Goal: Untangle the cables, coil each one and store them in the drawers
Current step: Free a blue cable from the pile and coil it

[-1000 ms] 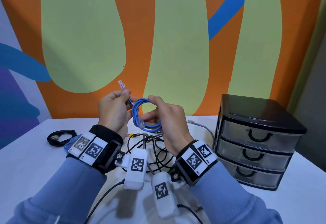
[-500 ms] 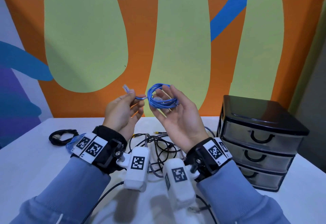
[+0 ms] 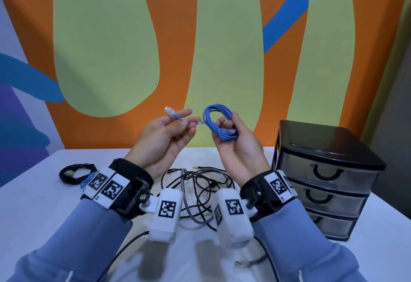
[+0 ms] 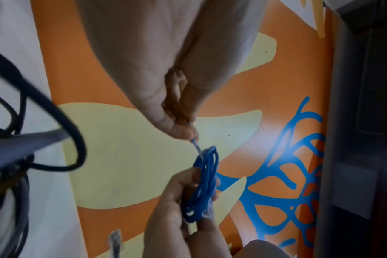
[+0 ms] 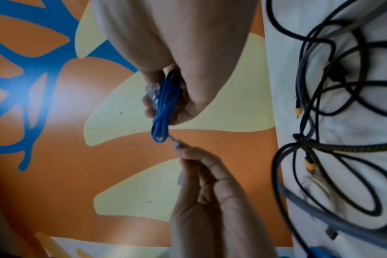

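Observation:
A blue network cable [image 3: 219, 124] is held up in front of the wall. My right hand [image 3: 229, 127], palm toward me, grips its small coil [image 5: 165, 104] with one clear plug [image 3: 229, 130] tucked inside. My left hand [image 3: 188, 121] pinches the short free end [image 4: 193, 140] just left of the coil, and the other clear plug [image 3: 169, 111] sticks out past its fingers. Tangled black and grey cables [image 3: 200, 190] lie on the white table below my wrists. The black three-drawer unit [image 3: 329, 170] stands at the right with all drawers closed.
A coiled black cable [image 3: 76, 173] lies at the table's left, with a bit of another blue cable [image 3: 85, 181] behind my left wrist. Yellow-tipped plugs [image 5: 298, 110] show in the tangle. A grey cable's plug [image 4: 116, 239] lies near the wall. The painted wall stands right behind the table.
Both hands have risen and turned palm-up. The coil moved right in my right hand, and the left hand drew the free end out to the left.

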Demonstrator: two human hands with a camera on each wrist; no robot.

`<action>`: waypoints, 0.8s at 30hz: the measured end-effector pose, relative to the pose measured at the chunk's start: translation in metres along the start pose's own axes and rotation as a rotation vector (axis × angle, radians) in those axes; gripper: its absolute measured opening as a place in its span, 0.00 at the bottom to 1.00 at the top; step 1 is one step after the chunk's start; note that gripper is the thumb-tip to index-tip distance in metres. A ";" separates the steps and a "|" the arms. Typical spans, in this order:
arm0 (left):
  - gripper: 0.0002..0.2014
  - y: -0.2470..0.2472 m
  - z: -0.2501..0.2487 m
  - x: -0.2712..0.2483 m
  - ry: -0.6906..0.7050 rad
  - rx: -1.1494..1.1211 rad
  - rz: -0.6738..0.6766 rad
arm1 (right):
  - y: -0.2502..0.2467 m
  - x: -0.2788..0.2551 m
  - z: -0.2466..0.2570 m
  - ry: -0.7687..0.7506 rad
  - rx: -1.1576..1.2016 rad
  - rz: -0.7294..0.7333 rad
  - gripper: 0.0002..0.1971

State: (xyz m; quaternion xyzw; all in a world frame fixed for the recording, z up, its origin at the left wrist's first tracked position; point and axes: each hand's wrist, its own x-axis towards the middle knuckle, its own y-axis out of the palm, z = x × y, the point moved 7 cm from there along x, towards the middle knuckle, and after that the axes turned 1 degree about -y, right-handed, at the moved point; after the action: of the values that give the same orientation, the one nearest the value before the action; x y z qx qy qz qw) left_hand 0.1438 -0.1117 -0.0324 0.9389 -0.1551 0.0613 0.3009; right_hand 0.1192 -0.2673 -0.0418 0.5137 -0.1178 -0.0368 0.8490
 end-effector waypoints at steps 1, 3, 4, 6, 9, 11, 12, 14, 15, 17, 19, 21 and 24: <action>0.13 0.004 0.003 -0.002 -0.025 0.030 0.037 | -0.003 0.002 0.004 -0.013 0.032 -0.014 0.10; 0.13 0.010 0.007 -0.006 -0.038 0.089 0.081 | -0.007 0.003 0.011 -0.062 0.009 -0.043 0.13; 0.11 0.011 0.006 -0.007 -0.025 0.122 0.089 | -0.009 0.003 0.015 -0.100 -0.013 -0.064 0.13; 0.09 0.014 0.003 -0.010 0.040 0.238 0.097 | -0.012 0.002 0.022 -0.194 -0.084 -0.105 0.10; 0.09 0.019 -0.007 -0.016 0.184 0.475 0.137 | -0.013 -0.001 0.031 -0.328 -0.283 -0.160 0.09; 0.10 0.022 -0.013 -0.020 0.263 0.595 0.160 | -0.013 -0.003 0.033 -0.370 -0.413 -0.176 0.10; 0.10 0.023 -0.016 -0.022 0.299 0.638 0.168 | -0.012 -0.004 0.033 -0.383 -0.461 -0.168 0.10; 0.09 0.026 -0.019 -0.024 0.360 0.713 0.188 | -0.007 -0.006 0.030 -0.413 -0.554 -0.125 0.10; 0.09 0.027 -0.019 -0.024 0.372 0.749 0.200 | -0.004 -0.007 0.028 -0.433 -0.612 -0.100 0.10; 0.11 0.026 -0.015 -0.021 0.354 0.817 0.211 | 0.004 -0.010 0.023 -0.473 -0.715 -0.031 0.10; 0.12 0.020 -0.009 -0.017 0.307 0.864 0.196 | 0.013 -0.013 0.021 -0.492 -0.754 0.058 0.10; 0.12 0.017 -0.001 -0.016 0.247 0.793 0.192 | 0.017 -0.015 0.020 -0.481 -0.731 0.116 0.11; 0.16 0.019 0.002 -0.017 0.260 0.688 0.139 | 0.019 -0.016 0.022 -0.467 -0.700 0.133 0.11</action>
State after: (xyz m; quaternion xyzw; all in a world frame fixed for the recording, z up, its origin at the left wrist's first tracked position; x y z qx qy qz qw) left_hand 0.1213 -0.1227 -0.0273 0.9568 -0.1492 0.2488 -0.0197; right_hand 0.0979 -0.2742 -0.0176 0.1638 -0.3202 -0.1351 0.9232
